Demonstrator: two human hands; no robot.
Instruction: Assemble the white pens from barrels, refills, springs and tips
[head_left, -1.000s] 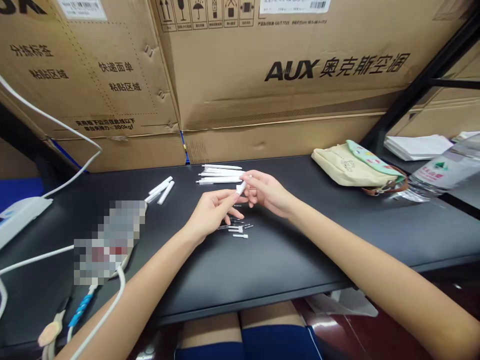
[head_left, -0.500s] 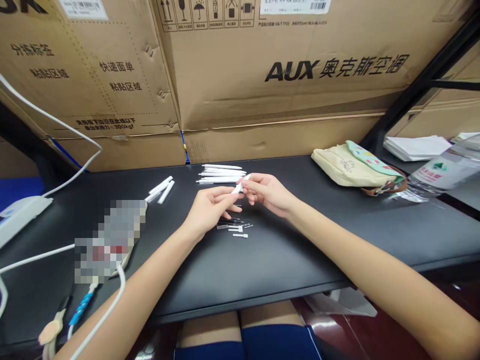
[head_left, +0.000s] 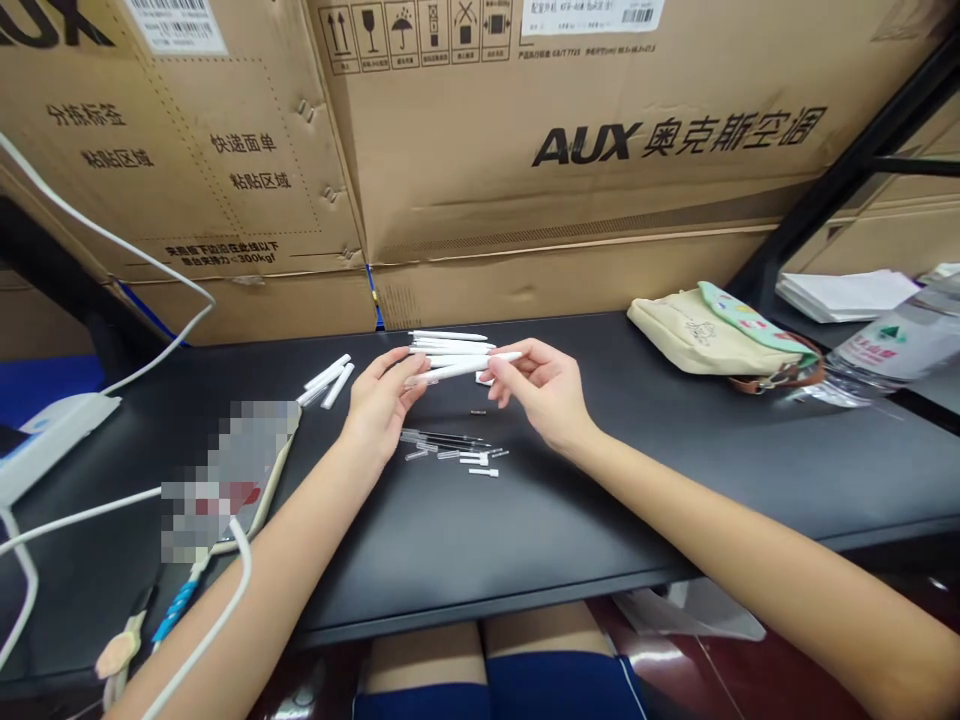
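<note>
A white pen (head_left: 461, 370) is held level between my two hands. My left hand (head_left: 381, 395) pinches its left end, and my right hand (head_left: 541, 388) grips it near the pointed right end. Just behind it, several white pens (head_left: 450, 338) lie side by side on the black table. In front of my hands are several thin dark-tipped refills (head_left: 446, 440), short clear pieces (head_left: 417, 454) and small white parts (head_left: 484, 472). A tiny dark piece (head_left: 478, 412) lies below the held pen.
Several white tubes (head_left: 327, 380) lie left of my left hand, near a blurred phone-like object (head_left: 232, 480) with white cables. A cream pouch (head_left: 712, 335) and a clear bottle (head_left: 892, 340) are at the right. Large cardboard boxes (head_left: 585, 200) stand behind.
My hands have moved apart, with my left hand further left. The white pen now shows stretched level between them, where a short slanted white part showed before. The view has shifted slightly.
</note>
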